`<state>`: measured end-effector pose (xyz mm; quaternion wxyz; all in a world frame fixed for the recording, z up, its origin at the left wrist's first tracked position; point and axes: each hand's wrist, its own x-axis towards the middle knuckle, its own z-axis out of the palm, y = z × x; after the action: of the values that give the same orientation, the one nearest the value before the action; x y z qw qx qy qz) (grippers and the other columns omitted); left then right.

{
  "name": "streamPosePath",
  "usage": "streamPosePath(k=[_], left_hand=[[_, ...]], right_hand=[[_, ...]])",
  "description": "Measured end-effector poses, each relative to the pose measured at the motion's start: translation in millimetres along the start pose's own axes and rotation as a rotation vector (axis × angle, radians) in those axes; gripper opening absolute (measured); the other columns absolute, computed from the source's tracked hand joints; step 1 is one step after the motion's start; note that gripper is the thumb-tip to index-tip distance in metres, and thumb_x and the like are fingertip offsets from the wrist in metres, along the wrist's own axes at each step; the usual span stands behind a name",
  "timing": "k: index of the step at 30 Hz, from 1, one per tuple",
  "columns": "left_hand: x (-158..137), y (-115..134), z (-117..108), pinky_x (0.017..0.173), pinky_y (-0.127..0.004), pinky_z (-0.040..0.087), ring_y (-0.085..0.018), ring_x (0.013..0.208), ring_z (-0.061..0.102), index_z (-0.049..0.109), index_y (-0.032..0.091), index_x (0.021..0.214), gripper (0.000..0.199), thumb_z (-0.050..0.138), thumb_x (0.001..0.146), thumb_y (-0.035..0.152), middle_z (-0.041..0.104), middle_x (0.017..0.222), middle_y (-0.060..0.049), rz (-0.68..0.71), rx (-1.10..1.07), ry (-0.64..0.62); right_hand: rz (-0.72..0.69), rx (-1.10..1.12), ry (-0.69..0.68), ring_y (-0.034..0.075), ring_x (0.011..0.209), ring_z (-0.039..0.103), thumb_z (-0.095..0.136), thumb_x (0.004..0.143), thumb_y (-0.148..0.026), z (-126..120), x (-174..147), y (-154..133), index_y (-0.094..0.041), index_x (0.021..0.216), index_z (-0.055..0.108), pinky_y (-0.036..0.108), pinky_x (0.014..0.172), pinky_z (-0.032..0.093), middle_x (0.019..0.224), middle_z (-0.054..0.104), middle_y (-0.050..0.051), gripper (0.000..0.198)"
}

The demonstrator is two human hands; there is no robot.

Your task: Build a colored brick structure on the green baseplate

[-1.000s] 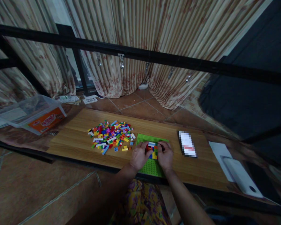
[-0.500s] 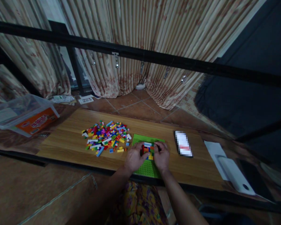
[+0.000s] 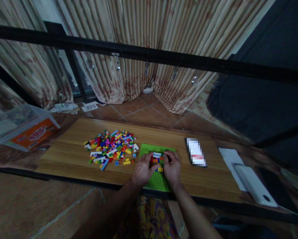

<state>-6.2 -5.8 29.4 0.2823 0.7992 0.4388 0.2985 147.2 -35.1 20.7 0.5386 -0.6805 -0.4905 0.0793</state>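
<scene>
A green studded baseplate [image 3: 155,184] lies on the wooden table, with a small build of coloured toy bricks [image 3: 157,160] on its middle. Red, orange, blue, yellow and pale bricks show in the build. At its left side, my left hand [image 3: 142,168] has thumb and fingers closed against the bricks. Opposite, my right hand [image 3: 172,167] curls its fingers down onto the right side of the build. The fingers hide both side edges, and I cannot tell whether a separate loose brick is in them.
A heap of loose toy bricks [image 3: 111,147] spreads left of the baseplate. To the right lies a phone [image 3: 195,152] with a lit, blurred screen. Further right are white paper [image 3: 230,159] and a white device [image 3: 253,186]. A clear plastic box [image 3: 32,114] stands far left.
The view has shifted slightly. Both hands stay around the brick build, with only small finger movement; the bricks between them show a little more plainly.
</scene>
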Motion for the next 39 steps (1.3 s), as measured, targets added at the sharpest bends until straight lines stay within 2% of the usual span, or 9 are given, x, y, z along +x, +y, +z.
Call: streamPosePath(k=[7, 13, 16, 19, 24, 27, 34, 36, 39], left_hand=[[-0.7, 1.0, 0.6, 0.088, -0.037, 0.052, -0.023, 0.101, 0.061, 0.05, 0.02, 0.128, 0.047, 0.061, 0.086, 0.038, 0.063, 0.106, -0.008, 0.024, 0.03, 0.03], [-5.0, 1.7, -2.8, 0.098, -0.041, 0.048, -0.024, 0.112, 0.057, 0.055, 0.02, 0.123, 0.035, 0.054, 0.09, 0.031, 0.061, 0.119, -0.01, 0.213, 0.083, 0.096], [-5.6, 2.8, -5.0, 0.099, -0.041, 0.049, -0.022, 0.112, 0.058, 0.061, 0.022, 0.116, 0.028, 0.05, 0.091, 0.024, 0.065, 0.118, -0.008, 0.327, 0.122, 0.038], [-5.4, 4.1, -3.8, 0.101, -0.041, 0.048, -0.022, 0.117, 0.057, 0.064, 0.021, 0.114, 0.029, 0.045, 0.092, 0.019, 0.065, 0.122, -0.007, 0.426, 0.178, -0.018], [-8.5, 1.5, 2.9, 0.105, -0.046, 0.047, -0.026, 0.126, 0.052, 0.056, 0.016, 0.128, 0.039, 0.05, 0.09, 0.024, 0.06, 0.131, -0.011, 0.505, 0.308, -0.066], [-8.8, -4.3, 6.2, 0.104, -0.047, 0.047, -0.027, 0.127, 0.051, 0.051, 0.017, 0.134, 0.046, 0.051, 0.089, 0.025, 0.057, 0.134, -0.011, 0.529, 0.35, -0.059], [-11.1, -15.0, 16.8, 0.102, -0.045, 0.049, -0.026, 0.124, 0.053, 0.053, 0.016, 0.132, 0.045, 0.045, 0.088, 0.021, 0.06, 0.131, -0.01, 0.549, 0.38, 0.047], [-13.3, -19.0, 22.4, 0.102, -0.041, 0.049, -0.025, 0.124, 0.054, 0.054, 0.016, 0.132, 0.046, 0.044, 0.088, 0.024, 0.061, 0.13, -0.01, 0.533, 0.387, 0.073], [-13.2, -30.6, 35.2, 0.099, -0.038, 0.051, -0.024, 0.121, 0.056, 0.054, 0.016, 0.132, 0.047, 0.042, 0.09, 0.033, 0.063, 0.127, -0.01, 0.591, 0.404, 0.144]], right_hand=[[0.015, 0.017, 0.019, 0.021, 0.093, 0.059, 0.049, 0.086, -0.029, 1.4, -0.2, -2.8, -0.019, 0.09, 0.067, 0.039, 0.087, 0.048, 0.096, 0.063, 0.008, 0.021], [0.02, 0.025, 0.033, 0.02, 0.092, 0.06, 0.049, 0.085, -0.026, 2.9, 0.4, -4.7, -0.019, 0.089, 0.067, 0.038, 0.087, 0.049, 0.095, 0.063, 0.008, 0.02], [0.029, 0.043, 0.036, 0.02, 0.093, 0.06, 0.048, 0.086, -0.025, 3.5, 0.5, -5.5, -0.02, 0.09, 0.067, 0.037, 0.087, 0.049, 0.096, 0.064, 0.008, 0.02], [0.038, 0.071, 0.029, 0.02, 0.093, 0.06, 0.048, 0.086, -0.025, 3.9, 0.2, -6.0, -0.021, 0.091, 0.066, 0.036, 0.088, 0.049, 0.098, 0.063, 0.008, 0.019], [0.062, 0.106, 0.033, 0.02, 0.096, 0.06, 0.049, 0.087, -0.025, 5.0, -0.9, -7.0, -0.021, 0.091, 0.068, 0.035, 0.088, 0.049, 0.101, 0.064, 0.008, 0.019], [0.072, 0.117, 0.04, 0.02, 0.096, 0.06, 0.05, 0.086, -0.023, 5.7, -0.6, -8.8, -0.022, 0.092, 0.068, 0.034, 0.088, 0.049, 0.102, 0.064, 0.007, 0.019], [0.088, 0.085, 0.013, 0.02, 0.1, 0.061, 0.048, 0.087, -0.024, 6.5, -2.9, -7.3, -0.019, 0.092, 0.068, 0.035, 0.091, 0.049, 0.106, 0.064, 0.01, 0.021], [0.092, 0.073, 0.007, 0.021, 0.101, 0.061, 0.048, 0.087, -0.027, 8.6, -5.7, -1.3, -0.02, 0.091, 0.068, 0.036, 0.092, 0.049, 0.107, 0.065, 0.01, 0.021], [0.091, 0.069, 0.0, 0.022, 0.1, 0.063, 0.049, 0.086, -0.032, 14.3, -7.8, 11.2, -0.021, 0.092, 0.069, 0.037, 0.09, 0.051, 0.108, 0.065, 0.01, 0.023]])
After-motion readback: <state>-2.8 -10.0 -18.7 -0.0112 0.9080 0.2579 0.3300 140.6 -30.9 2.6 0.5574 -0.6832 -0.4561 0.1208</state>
